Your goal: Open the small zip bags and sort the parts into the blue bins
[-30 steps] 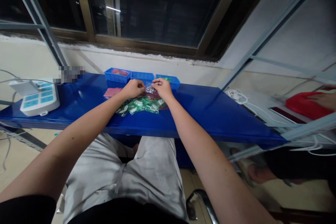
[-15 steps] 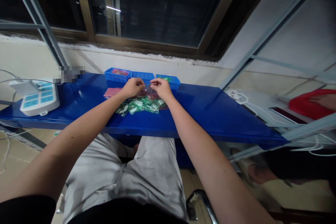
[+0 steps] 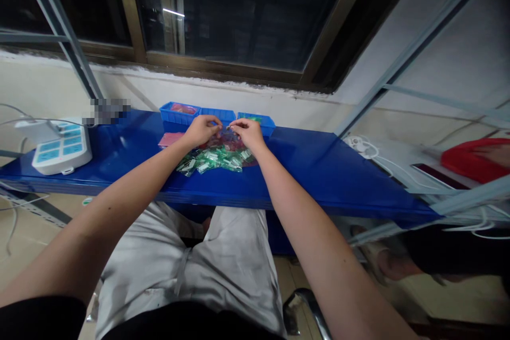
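Observation:
My left hand [image 3: 204,130] is closed in a pinch above the far part of a pile of small green plastic packets [image 3: 215,160]. Opposite it, my right hand [image 3: 247,133] also pinches, with a tiny dark piece [image 3: 228,128] at its fingertips. The piece is too small to name, and anything in the left fingers is hidden. Reddish clear packets [image 3: 233,144] lie just below both hands, behind the green ones. A flat pink stack [image 3: 171,139] rests left of the pile, partly behind my left wrist.
Along the wall stand three blue bins: a left bin [image 3: 179,115] with pink packets, a middle bin [image 3: 217,115], and a right bin [image 3: 268,126] with green ones. A white power strip [image 3: 61,151] occupies the blue table's [image 3: 311,170] left end. A co-worker's hand and red cloth [image 3: 474,159] appear at right.
My hands have shifted slightly, and the small dark piece at my right fingertips now shows more plainly. The pile looks the same.

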A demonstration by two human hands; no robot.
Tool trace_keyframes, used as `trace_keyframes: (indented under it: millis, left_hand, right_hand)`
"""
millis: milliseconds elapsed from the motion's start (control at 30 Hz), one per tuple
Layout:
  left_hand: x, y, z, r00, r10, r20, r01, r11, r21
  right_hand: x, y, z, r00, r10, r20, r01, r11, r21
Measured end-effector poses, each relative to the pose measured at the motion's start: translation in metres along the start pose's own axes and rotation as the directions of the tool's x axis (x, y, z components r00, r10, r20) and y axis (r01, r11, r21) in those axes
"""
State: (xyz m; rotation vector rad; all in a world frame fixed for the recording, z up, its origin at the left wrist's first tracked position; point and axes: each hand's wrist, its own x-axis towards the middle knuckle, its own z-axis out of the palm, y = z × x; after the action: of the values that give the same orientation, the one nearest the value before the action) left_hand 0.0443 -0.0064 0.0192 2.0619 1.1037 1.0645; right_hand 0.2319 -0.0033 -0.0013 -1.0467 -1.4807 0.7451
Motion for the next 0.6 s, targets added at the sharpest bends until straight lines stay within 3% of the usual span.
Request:
trace_keyframes:
  millis: [167,600]
  left_hand:
    - [0.001,0.004,0.002,1.0,0.004,-0.011,-0.005,0.996,-0.093]
    - [0.008,-0.008,0.006,0.992,0.045,-0.12,-0.06,0.991,-0.123]
  right_hand:
    - [0.001,0.003,0.003,0.995,0.082,0.05,-0.088,0.987,0.136]
    - [0.002,0.004,0.004,1.0,-0.029,-0.009,0.03,0.998,0.048]
